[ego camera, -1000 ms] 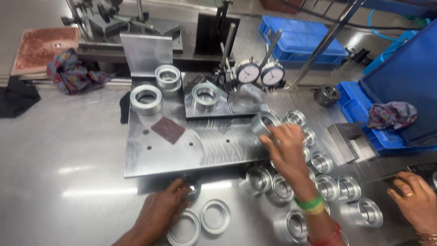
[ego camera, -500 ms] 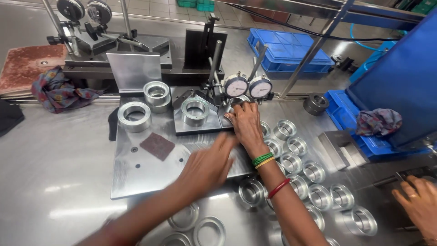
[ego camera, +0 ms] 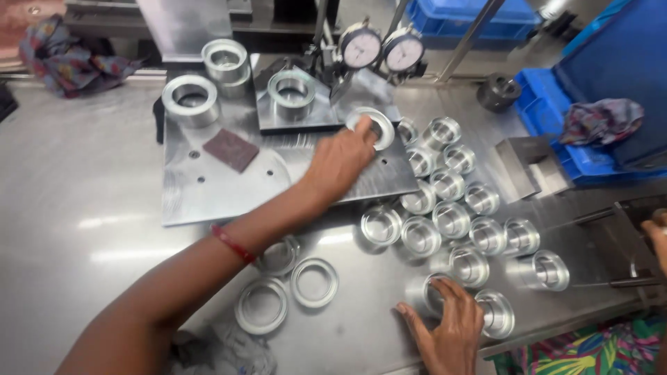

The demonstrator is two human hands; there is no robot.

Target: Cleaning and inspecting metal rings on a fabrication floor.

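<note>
My left hand (ego camera: 338, 164) reaches across the steel base plate (ego camera: 208, 187) and grips a shiny metal ring (ego camera: 373, 127) at the plate's far right corner, just below two dial gauges (ego camera: 381, 48). My right hand (ego camera: 445, 332) is low at the table's front edge, its fingers closed around a metal cup (ego camera: 425, 292) lying on its side. A cluster of several similar cups (ego camera: 451, 208) stands between my two hands.
More rings sit on the plate (ego camera: 190, 96) and the gauge fixture (ego camera: 292, 90). Flat rings (ego camera: 314, 281) lie near the front. A brown abrasive pad (ego camera: 231, 149) lies on the plate. Blue crates (ego camera: 556, 104), a cloth (ego camera: 601, 118) and another person's hand (ego camera: 656, 236) are at the right.
My right hand has pulled back from the gauges to the front cups. My left hand has crossed over the plate and taken hold of the ring by the gauges.
</note>
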